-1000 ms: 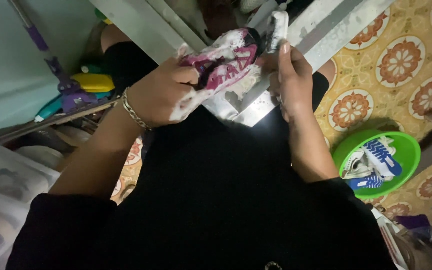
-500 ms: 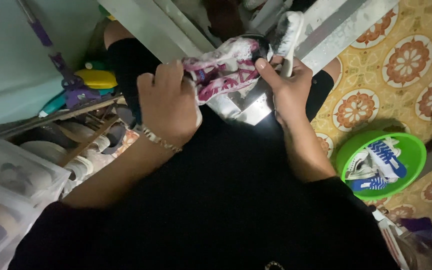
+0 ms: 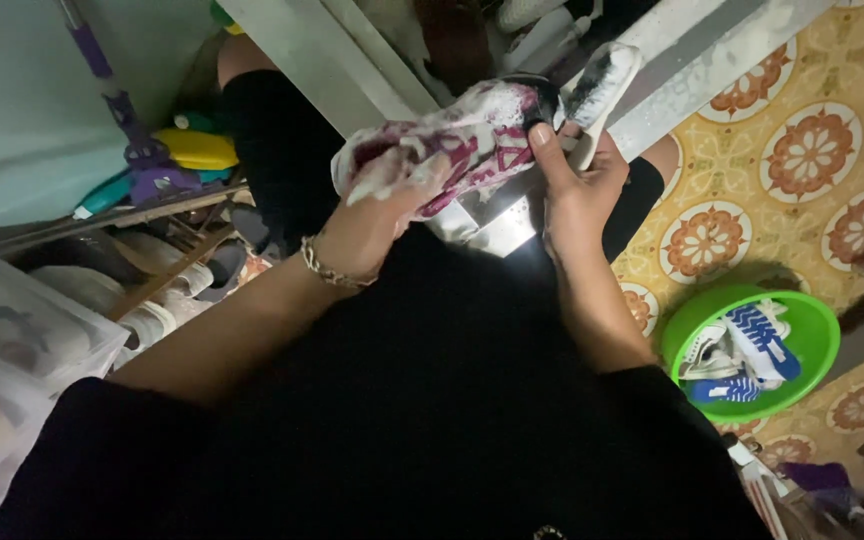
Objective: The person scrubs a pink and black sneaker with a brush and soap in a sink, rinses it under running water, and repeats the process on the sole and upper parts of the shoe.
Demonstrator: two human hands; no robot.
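Fingers (image 3: 407,180) of the left hand (image 3: 372,220) are wrapped under and around a pink-and-white shoe (image 3: 452,145), foam-covered, closed on its heel end. Fingers (image 3: 542,150) of the right hand (image 3: 577,195) are curled on the handle of a white scrub brush (image 3: 597,95), thumb laid up along the shoe's toe end. The shoe is held in the air above the lap, in front of a pale metal ledge (image 3: 692,75), bristles meeting the toe region.

For a good scrub, the shoe is best kept clamped firmly from beneath so it does not twist under brush pressure; soap makes the upper slippery, so a slip is judged likely if the hold is loosened. Short strokes away from the thumb are advised, with the bristles kept flat.

Room is tight. The metal ledge sits just behind the brush, so long forward strokes would be stopped by it. A purple mop handle (image 3: 102,80) and a yellow-and-teal object (image 3: 192,150) stand near the left forearm; clear plastic boxes (image 3: 12,340) lie further left. More open space is found to the right, over the patterned floor tiles (image 3: 802,150), where a green basin (image 3: 812,320) holding white-and-blue shoes (image 3: 747,345) sits well apart from the hands. A chain bracelet (image 3: 327,270) is worn on the left wrist.
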